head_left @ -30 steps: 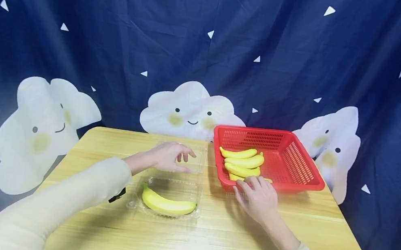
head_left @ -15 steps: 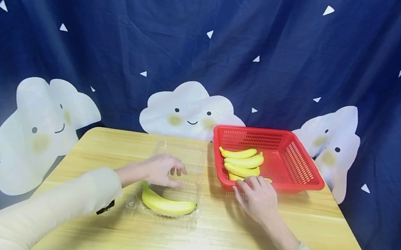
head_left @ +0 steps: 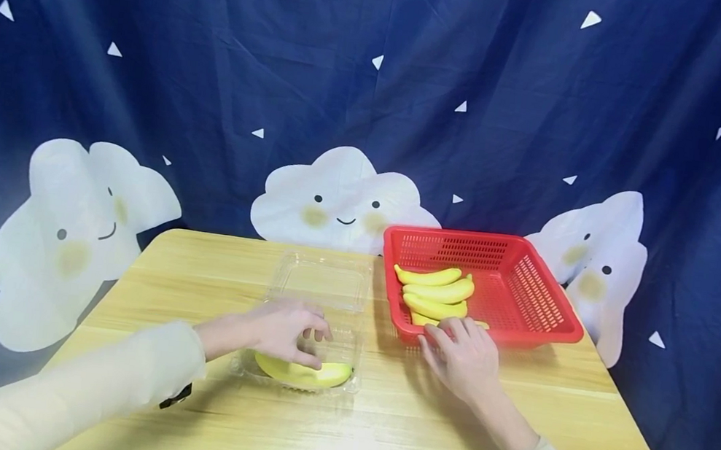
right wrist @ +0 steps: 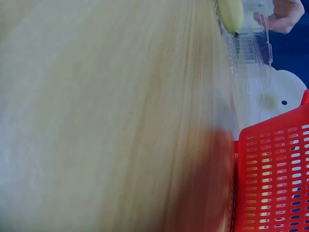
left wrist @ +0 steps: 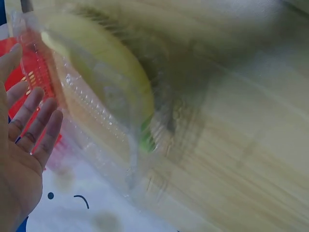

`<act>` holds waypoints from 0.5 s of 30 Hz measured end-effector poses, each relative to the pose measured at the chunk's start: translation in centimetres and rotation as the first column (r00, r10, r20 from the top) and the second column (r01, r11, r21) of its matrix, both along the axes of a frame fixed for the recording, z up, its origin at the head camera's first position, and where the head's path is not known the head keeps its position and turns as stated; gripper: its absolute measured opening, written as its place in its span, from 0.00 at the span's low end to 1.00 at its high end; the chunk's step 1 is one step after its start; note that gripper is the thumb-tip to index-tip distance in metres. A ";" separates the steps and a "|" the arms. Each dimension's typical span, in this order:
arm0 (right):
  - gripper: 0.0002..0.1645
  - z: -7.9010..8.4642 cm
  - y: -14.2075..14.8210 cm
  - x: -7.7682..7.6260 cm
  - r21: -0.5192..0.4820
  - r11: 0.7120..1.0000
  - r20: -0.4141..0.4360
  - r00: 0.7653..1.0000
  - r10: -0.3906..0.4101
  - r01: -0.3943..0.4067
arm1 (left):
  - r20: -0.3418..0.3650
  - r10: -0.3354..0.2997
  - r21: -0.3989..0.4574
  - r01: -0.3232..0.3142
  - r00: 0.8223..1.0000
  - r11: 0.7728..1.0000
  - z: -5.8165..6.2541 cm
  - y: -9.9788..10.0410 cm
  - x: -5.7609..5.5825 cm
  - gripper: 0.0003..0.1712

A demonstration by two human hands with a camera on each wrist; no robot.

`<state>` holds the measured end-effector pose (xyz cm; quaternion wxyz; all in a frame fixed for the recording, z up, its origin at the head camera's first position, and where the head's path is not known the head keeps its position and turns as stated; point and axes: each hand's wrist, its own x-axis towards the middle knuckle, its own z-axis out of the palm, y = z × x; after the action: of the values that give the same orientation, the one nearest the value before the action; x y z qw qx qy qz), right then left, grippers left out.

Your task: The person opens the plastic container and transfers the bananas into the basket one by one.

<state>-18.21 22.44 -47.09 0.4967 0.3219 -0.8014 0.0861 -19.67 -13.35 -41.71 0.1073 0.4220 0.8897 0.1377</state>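
Observation:
In the head view my left hand [head_left: 286, 329] is over a clear plastic clamshell box [head_left: 321, 283], its fingers loosely bent with nothing in them. One banana [head_left: 302, 373] lies in the box's near half, partly hidden by that hand. The box's lid lies folded back, away from me. The left wrist view shows the hand's fingers spread beside the box. My right hand [head_left: 465, 357] rests at the near rim of a red basket [head_left: 541, 292], its fingers loosely bent. Whether it touches the bananas there is hidden. The right wrist view does not show this hand.
Several bananas [head_left: 439, 288] lie together on the left side of the red basket. Box and basket stand side by side on a wooden table [head_left: 198, 266], with a gap between them. A dark blue curtain [head_left: 326, 53] with printed clouds hangs behind the table.
My left hand has come from over the box's lid back towards me, and now covers part of the banana in the box. The right hand and the basket stay put.

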 end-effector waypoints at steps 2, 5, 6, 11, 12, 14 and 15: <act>0.18 0.0 0.0 0.0 0.000 1.000 0.000 1.000 -0.003 0.003 | 0.000 0.004 -0.023 -0.004 1.000 1.000 -0.2 -0.1 0.2 0.25; 0.18 0.1 0.0 0.0 0.003 1.000 0.001 1.000 -0.006 0.006 | -0.012 -0.003 -0.052 0.003 1.000 0.999 -0.5 -0.3 0.3 0.25; 0.18 0.1 0.0 0.0 0.004 1.000 0.001 1.000 -0.006 0.006 | -0.016 -0.005 -0.060 0.005 1.000 0.998 -0.7 -0.4 0.2 0.25; 0.18 0.2 -0.1 0.0 0.005 1.000 0.007 1.000 -0.010 0.010 | -0.016 -0.023 -0.085 0.022 1.000 0.996 -1.0 -0.6 0.2 0.24; 0.18 0.2 -0.1 0.0 0.005 1.000 0.008 1.000 -0.011 0.011 | -0.007 -0.023 -0.088 0.022 1.000 0.996 -1.0 -0.6 0.2 0.24; 0.19 0.2 0.0 0.1 0.010 1.000 0.010 1.000 -0.015 0.014 | 0.015 -0.022 -0.089 0.023 1.000 0.996 -1.2 -0.6 0.4 0.23; 0.19 0.3 0.0 0.1 0.013 1.000 0.012 1.000 -0.017 0.017 | 0.025 -0.020 -0.090 0.022 0.999 0.996 -1.3 -0.6 0.4 0.23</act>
<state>-18.08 22.42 -46.83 0.4904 0.3178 -0.8076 0.0788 -19.25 -13.92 -43.04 0.1384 0.4245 0.8891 0.1012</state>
